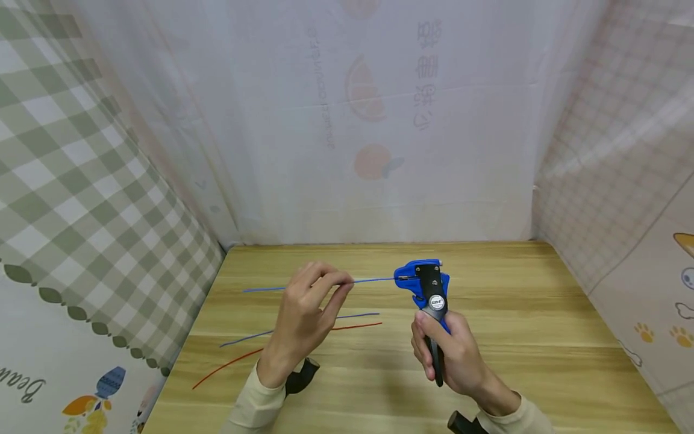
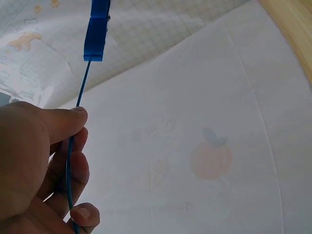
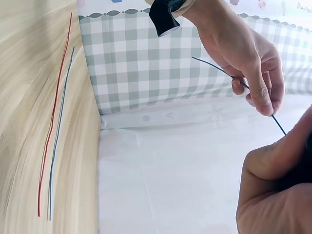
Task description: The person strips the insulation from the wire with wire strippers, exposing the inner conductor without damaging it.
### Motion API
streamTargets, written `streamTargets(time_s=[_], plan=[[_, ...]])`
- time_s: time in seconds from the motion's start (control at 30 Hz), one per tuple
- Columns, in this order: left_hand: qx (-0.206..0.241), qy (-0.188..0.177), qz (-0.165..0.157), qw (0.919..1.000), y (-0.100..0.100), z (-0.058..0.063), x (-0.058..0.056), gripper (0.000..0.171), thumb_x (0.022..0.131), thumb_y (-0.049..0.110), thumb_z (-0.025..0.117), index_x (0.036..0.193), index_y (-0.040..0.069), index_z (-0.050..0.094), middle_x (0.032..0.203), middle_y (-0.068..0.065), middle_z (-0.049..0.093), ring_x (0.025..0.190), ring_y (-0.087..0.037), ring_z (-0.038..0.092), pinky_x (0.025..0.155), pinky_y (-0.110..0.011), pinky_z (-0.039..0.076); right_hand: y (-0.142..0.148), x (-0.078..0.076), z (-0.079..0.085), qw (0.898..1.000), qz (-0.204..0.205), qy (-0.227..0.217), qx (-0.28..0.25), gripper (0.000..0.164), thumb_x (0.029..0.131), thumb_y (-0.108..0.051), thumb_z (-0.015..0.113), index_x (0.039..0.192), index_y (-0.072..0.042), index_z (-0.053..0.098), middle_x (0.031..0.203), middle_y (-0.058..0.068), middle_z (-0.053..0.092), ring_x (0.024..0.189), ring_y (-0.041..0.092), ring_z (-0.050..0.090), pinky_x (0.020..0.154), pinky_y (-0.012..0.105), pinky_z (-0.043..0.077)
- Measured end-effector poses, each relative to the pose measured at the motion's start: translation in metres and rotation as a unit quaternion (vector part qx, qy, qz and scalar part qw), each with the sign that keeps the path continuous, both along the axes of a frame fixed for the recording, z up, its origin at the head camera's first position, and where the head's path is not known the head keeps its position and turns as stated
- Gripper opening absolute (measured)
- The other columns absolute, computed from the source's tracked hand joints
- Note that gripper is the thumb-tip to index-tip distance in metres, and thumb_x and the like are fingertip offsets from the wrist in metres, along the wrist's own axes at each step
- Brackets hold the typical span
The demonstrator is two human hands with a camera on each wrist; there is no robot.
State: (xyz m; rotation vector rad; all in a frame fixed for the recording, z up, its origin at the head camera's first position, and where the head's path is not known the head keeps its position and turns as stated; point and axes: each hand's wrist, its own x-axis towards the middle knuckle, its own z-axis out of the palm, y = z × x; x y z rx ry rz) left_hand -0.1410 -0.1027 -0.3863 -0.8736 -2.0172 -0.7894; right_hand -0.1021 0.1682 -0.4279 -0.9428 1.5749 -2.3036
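Note:
My left hand (image 1: 309, 307) pinches a blue wire (image 1: 374, 279) between thumb and fingertips, above the table. One end of this wire reaches the jaws of a blue and black wire stripper (image 1: 431, 283); the other end sticks out to the left past the hand. In the left wrist view the same wire (image 2: 83, 85) runs from the tool's mouth down across the fingers. My right hand (image 1: 450, 352) grips the stripper's handles, holding it upright with its head pointing left. How far the wire goes inside the jaws is hidden.
A second blue wire (image 3: 61, 122) and a red wire (image 3: 51, 126) lie side by side on the wooden table (image 1: 499, 301), left of the stripper and partly behind the left forearm. Patterned cloth (image 1: 97, 150) hangs on the left, with more sheeting at the back and right.

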Motion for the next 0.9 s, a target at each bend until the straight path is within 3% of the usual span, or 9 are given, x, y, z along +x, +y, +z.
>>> streamTargets(time_s=[0.17, 0.37, 0.6, 0.9], plan=[[0.009, 0.001, -0.009, 0.9999, -0.0013, 0.0003, 0.0000, 0.003, 0.106, 0.010, 0.080, 0.104, 0.009, 0.081, 0.096, -0.003, 0.074, 0.085, -0.019, 0.067, 0.076, -0.034, 0.052, -0.0001, 0.0017, 0.0018, 1.000, -0.009, 0.005, 0.013, 0.045, 0.119, 0.005, 0.026, 0.078, 0.010, 0.045, 0.056, 0.021, 0.040, 0.035, 0.042, 0.036, 0.038, 0.031, 0.042], [0.011, -0.003, -0.009, 0.9999, -0.0019, 0.0025, 0.0007, 0.010, 0.098, 0.003, 0.086, 0.104, 0.008, 0.081, 0.097, -0.003, 0.074, 0.087, -0.019, 0.069, 0.078, -0.033, 0.053, -0.0004, 0.0043, 0.0024, 1.000, -0.014, -0.014, 0.014, 0.040, 0.119, 0.003, 0.027, 0.084, 0.010, 0.045, 0.059, 0.023, 0.039, 0.036, 0.046, 0.034, 0.036, 0.034, 0.043], [0.012, -0.001, -0.013, 0.9998, -0.0036, 0.0017, 0.0002, 0.012, 0.097, 0.002, 0.087, 0.104, 0.009, 0.081, 0.097, -0.003, 0.074, 0.087, -0.020, 0.069, 0.079, -0.033, 0.054, 0.0004, 0.0057, 0.0029, 1.000, -0.019, -0.014, 0.014, 0.038, 0.119, 0.003, 0.027, 0.087, 0.010, 0.046, 0.061, 0.025, 0.040, 0.038, 0.042, 0.041, 0.033, 0.045, 0.042], [0.016, 0.004, -0.011, 0.9998, -0.0044, 0.0020, -0.0001, 0.020, 0.091, -0.002, 0.090, 0.104, 0.009, 0.080, 0.097, -0.003, 0.075, 0.087, -0.019, 0.070, 0.079, -0.033, 0.054, 0.0014, 0.0057, 0.0028, 1.000, -0.021, -0.019, 0.014, 0.035, 0.119, 0.003, 0.027, 0.090, 0.010, 0.046, 0.061, 0.027, 0.039, 0.038, 0.039, 0.043, 0.033, 0.047, 0.041]])
